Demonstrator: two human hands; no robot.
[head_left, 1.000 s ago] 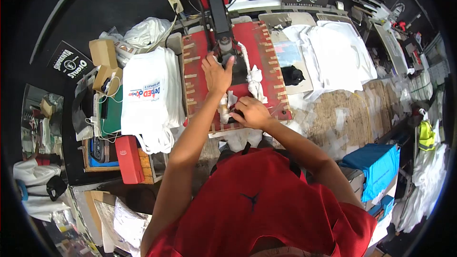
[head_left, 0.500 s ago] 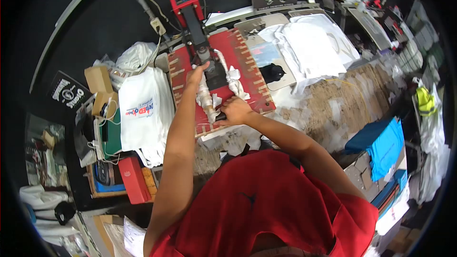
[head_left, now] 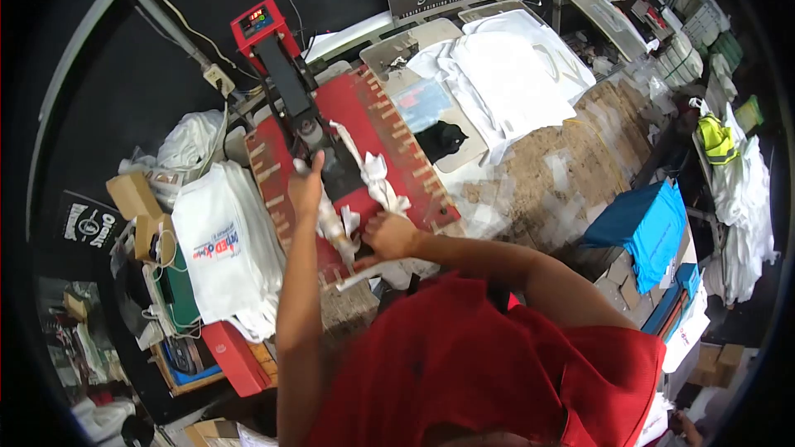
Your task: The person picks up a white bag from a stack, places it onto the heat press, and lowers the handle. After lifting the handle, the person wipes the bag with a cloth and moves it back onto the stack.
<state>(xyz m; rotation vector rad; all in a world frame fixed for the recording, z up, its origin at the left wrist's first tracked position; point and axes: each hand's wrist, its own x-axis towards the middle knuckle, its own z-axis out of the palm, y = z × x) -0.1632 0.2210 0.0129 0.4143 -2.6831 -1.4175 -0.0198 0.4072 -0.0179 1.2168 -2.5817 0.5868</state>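
A heat press (head_left: pixel 286 83) with a red top plate (head_left: pixel 418 194) stands before me. Its handle (head_left: pixel 333 228) has arms wound in white wrapping, the right arm (head_left: pixel 374 174) knotted with loose ends. My left hand (head_left: pixel 305 192) is closed over the upper part of the left wrapped arm, thumb pointing up; its fingers are partly hidden. Lower down, my right hand (head_left: pixel 391 236) curls around the dark front end of the handle, close to the plate's near edge.
White printed bags (head_left: pixel 219 240) are stacked left of the press, above a red box (head_left: pixel 236 358). To the right lie a black cap (head_left: pixel 441 141) and white garments (head_left: pixel 513 74). A blue bag (head_left: pixel 642 223) sits at the bench's right end.
My view has turned, so the press and bench appear further left and lower. Both hands stay at the handle, and the left forearm looks blurred by motion.
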